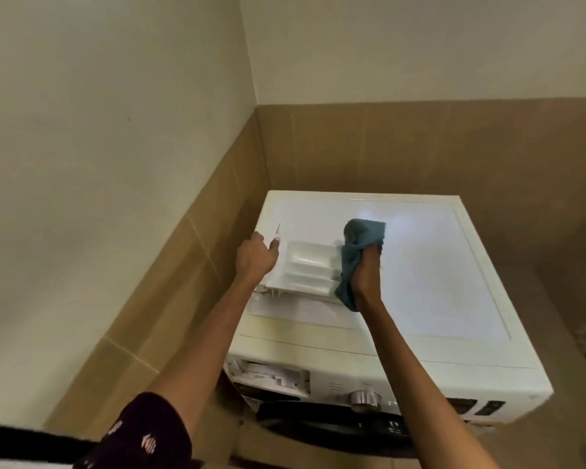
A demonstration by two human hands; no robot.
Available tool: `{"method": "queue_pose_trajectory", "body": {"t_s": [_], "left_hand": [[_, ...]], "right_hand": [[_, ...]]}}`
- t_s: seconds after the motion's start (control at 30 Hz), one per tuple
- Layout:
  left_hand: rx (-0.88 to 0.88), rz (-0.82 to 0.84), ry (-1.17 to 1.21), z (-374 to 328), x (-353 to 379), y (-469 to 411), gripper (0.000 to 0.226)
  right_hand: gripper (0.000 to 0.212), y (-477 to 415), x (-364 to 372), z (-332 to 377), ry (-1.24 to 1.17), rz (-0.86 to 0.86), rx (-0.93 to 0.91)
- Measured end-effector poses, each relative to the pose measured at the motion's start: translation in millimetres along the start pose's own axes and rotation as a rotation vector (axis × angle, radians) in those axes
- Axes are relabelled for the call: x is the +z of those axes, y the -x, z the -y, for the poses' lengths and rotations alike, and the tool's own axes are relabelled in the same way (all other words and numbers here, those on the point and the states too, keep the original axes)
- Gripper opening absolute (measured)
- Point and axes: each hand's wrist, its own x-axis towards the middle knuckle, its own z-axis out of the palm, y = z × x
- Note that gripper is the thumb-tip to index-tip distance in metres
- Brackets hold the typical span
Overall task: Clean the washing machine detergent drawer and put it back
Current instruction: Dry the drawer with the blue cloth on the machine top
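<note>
We are seeing a drawer (307,270) of smooth, translucent white plastic, a soft matt teal cloth (361,247), a glossy white washer (437,265) top catching glare, a shiny metal knob (365,398), and matt tan tiles (420,147).

I see a corner of cream walls (115,96) above a band of tan tiles (386,147), dimly lit.

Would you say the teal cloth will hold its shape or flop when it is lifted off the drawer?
The teal cloth probably flops: it bunches in the right hand and hangs below it. It looks light and unlikely to slip, gripped firmly beside the detergent drawer.
</note>
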Motion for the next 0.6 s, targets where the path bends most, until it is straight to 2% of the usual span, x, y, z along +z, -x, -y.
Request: {"method": "queue_pose_trajectory", "body": {"t_s": [0.1,0.2,0.3,0.4,0.5,0.6], "left_hand": [[-0.048,0.134,0.006,7.7,10.9,-20.7,0.064],[-0.042,0.231,0.007,8.4,19.4,-35.9,0.070],[-0.107,0.299,0.089,10.4,28.9,-51.9,0.077],[-0.141,0.309,0.152,15.6,40.7,-59.0,0.081],[-0.147,0.304,0.161,19.1,47.1,-63.2,0.083],[-0.156,0.294,0.162,21.3,49.1,-64.6,0.085]], "right_hand": [[0.020,-4.1,17.9,-20.2,0.254,0.074,-0.177],[0.034,-0.7,38.4,-37.2,0.410,0.123,-0.325],[0.044,4.3,58.4,-60.1,0.713,0.246,-0.483],[0.037,10.8,65.9,-81.6,1.061,0.225,-0.659],[0.035,12.2,66.5,-88.0,1.202,0.162,-0.683],[0.041,2.0,54.6,-83.6,1.218,0.138,-0.593]]}}
